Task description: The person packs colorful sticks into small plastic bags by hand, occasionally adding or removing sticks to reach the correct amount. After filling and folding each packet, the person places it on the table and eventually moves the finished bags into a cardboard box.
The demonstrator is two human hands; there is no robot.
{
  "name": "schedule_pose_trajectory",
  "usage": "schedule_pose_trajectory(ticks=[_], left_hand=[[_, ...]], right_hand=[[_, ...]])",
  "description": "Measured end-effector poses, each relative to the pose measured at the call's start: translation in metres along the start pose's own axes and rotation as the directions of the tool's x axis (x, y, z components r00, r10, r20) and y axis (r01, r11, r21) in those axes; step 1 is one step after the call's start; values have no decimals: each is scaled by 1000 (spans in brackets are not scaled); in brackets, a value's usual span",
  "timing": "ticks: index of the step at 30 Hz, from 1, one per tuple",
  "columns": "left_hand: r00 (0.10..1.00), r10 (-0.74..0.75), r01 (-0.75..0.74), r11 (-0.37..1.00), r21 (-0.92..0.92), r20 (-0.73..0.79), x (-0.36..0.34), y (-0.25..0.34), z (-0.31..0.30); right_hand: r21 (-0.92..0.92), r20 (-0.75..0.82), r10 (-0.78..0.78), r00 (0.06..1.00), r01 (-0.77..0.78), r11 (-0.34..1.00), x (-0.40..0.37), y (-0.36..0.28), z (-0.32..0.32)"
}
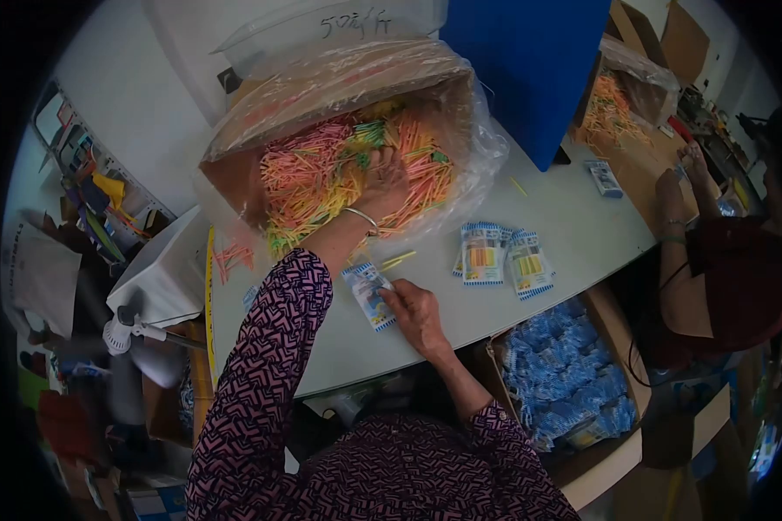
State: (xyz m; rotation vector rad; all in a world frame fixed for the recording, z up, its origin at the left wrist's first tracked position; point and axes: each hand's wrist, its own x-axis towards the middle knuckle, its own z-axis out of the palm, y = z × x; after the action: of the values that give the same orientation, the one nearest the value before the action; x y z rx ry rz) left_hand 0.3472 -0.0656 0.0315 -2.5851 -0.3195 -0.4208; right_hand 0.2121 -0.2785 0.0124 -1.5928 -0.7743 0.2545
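My left hand (382,189) reaches into a plastic-lined cardboard box (235,182) heaped with thin coloured sticks (308,161), pink, yellow, orange and green. Its fingers curl down among the sticks, and their tips are partly hidden there. Lower down, over the table edge side, my right hand (415,314) pinches a small blue-and-white plastic packet (369,297) by its right side. Two or so loose yellow sticks (398,260) lie just above that packet. Several filled packets (481,253) showing coloured sticks rest on the table to the right.
A carton (639,391) full of blue packets (565,373) stands below the table's right edge. Behind rises a blue panel (526,78). At right a co-worker's hands (691,169) work near another stick-filled box (613,113). Pink sticks (233,259) lie at the table's left.
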Motion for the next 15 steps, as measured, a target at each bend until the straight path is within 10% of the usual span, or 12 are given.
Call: schedule_pose_trajectory(ticks=[3,5,15], left_hand=[[989,20,-27,999,-42,-147,12,2,15],[983,13,-5,999,-45,181,17,3,-12],[999,-39,39,999,-31,-6,-19,-13,-14]], right_hand=[[-37,6,-22,1000,23,999,0,4,1],[-47,-18,-37,999,37,998,-1,7,2],[-61,-12,-100,995,99,993,0,4,0]])
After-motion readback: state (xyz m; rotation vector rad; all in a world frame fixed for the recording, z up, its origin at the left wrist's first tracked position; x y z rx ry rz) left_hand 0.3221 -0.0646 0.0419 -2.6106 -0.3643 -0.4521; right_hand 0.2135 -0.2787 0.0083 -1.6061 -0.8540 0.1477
